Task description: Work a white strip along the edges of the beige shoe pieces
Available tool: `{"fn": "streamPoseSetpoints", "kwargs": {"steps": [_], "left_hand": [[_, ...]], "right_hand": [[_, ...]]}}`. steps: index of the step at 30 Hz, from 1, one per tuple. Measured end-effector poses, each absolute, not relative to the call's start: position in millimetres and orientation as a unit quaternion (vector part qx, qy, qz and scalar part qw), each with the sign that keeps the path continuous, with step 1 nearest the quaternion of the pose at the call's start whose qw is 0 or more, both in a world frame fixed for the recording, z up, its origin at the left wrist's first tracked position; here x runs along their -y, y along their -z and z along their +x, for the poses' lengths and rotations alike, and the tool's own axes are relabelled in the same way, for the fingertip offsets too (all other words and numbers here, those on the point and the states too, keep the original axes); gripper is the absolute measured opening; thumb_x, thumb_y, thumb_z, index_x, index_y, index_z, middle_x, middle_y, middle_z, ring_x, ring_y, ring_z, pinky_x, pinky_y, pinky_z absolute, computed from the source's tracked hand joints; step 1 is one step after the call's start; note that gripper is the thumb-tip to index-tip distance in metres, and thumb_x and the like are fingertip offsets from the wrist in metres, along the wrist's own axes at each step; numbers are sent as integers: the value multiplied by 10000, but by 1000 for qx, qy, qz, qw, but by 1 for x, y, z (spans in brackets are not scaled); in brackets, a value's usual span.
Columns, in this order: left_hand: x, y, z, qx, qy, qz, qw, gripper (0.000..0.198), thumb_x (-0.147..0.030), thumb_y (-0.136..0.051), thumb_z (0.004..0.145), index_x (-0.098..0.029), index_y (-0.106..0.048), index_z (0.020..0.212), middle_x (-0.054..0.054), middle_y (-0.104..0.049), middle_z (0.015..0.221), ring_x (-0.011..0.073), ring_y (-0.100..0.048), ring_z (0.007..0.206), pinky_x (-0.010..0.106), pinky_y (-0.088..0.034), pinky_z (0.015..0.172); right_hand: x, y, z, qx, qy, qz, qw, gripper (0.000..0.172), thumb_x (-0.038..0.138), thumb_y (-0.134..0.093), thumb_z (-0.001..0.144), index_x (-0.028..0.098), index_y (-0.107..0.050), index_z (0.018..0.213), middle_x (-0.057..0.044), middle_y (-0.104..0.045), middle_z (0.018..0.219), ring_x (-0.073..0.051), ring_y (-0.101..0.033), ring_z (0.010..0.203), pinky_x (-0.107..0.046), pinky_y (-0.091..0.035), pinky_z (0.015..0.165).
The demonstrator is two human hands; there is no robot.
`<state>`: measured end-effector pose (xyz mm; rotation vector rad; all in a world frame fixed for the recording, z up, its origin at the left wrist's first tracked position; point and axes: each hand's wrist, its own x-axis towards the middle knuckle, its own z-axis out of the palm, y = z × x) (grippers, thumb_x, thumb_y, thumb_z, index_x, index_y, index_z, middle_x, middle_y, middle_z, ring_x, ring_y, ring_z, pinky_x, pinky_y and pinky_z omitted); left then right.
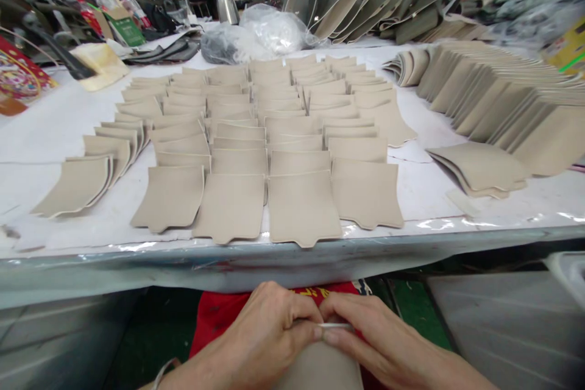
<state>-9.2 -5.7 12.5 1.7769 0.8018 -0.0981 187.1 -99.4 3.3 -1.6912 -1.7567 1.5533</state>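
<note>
Grip of left hand [260, 341] and right hand [384, 344] pinches beige piece [320, 370] at top.

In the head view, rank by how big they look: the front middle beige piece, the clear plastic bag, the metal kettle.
1. The front middle beige piece looks largest, but it is nearest the camera, so its true size is unsure.
2. The clear plastic bag.
3. The metal kettle looks smallest and is far back.

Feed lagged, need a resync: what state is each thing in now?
Left hand, pinched on beige piece.
Right hand, pinched on the same piece's top edge.
Table pieces, flat, in overlapping rows.
Stacked pieces at right, fanned, leaning.
Plastic bag, bunched, filled.
Metal kettle, upright.
</note>
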Motion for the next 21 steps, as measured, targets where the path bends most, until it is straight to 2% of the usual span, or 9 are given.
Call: {"fn": "streamPoseSetpoints", "kwargs": {"steps": [3, 5, 11, 13, 15, 17, 19, 21], "left_hand": [[0, -11, -18, -366, 67, 731, 572, 219, -315, -586, 841, -179, -741, 766, -31, -612, 648, 124, -531, 646, 200, -311, 568], [-5, -12, -28, -371, 79, 718, 584, 220, -302, -578, 837, -168, -736, 762, -29, -622, 673, 124, -529, 662, 191, -315, 568], [-13, -18, -50, -387, 77, 673, 626, 230, -256, -531, 832, -120, -709, 781, -43, -491, 600, 92, -394, 575, 191, -270, 524], [-11, -20, -48, -393, 63, 691, 603, 232, -230, -507, 832, -127, -704, 765, -41, -490, 607, 95, -410, 589, 189, -275, 535], [-10, -21, -41, -390, 56, 722, 569, 236, -209, -489, 836, -146, -700, 750, -44, -501, 608, 95, -441, 594, 184, -280, 540], [-8, -21, -34, -370, 66, 751, 543, 234, -205, -490, 844, -165, -702, 755, -46, -527, 610, 94, -477, 596, 176, -289, 541], [-6, -21, -29, -345, 89, 775, 523, 232, -210, -497, 848, -173, -704, 751, -41, -561, 612, 97, -505, 594, 167, -305, 535], [-6, -19, -28, -330, 105, 791, 505, 240, -232, -505, 851, -181, -705, 728, -31, -594, 606, 106, -530, 583, 161, -332, 528]], "right_hand": [[101, 2, 184, 591, -542, -591, 86, 347, 469, -365, 1025, 249, -598, 891, -5, -581, 897, -209, -551, 922, -279, -382, 805], [101, 5, 184, 596, -542, -586, 90, 371, 483, -353, 1027, 246, -590, 867, 0, -575, 886, -202, -544, 899, -271, -375, 792], [101, 11, 195, 612, -533, -572, 118, 460, 516, -325, 1030, 218, -541, 754, 17, -585, 774, -178, -548, 776, -262, -368, 728], [100, 11, 194, 616, -527, -572, 126, 429, 506, -334, 1030, 231, -596, 831, 5, -633, 858, -193, -577, 840, -265, -391, 774], [95, 7, 188, 633, -509, -567, 138, 341, 458, -377, 1023, 254, -647, 986, -16, -670, 997, -217, -595, 951, -282, -401, 867], [89, 1, 178, 664, -487, -550, 139, 263, 377, -448, 988, 238, -669, 1024, -46, -684, 1014, -236, -610, 956, -296, -419, 873], [83, -3, 170, 684, -487, -529, 124, 225, 295, -486, 934, 200, -667, 840, -44, -669, 818, -217, -616, 788, -270, -444, 738], [78, -3, 172, 663, -518, -522, 142, 231, 252, -503, 890, 193, -583, 681, -3, -578, 662, -174, -566, 662, -234, -406, 625]]}}
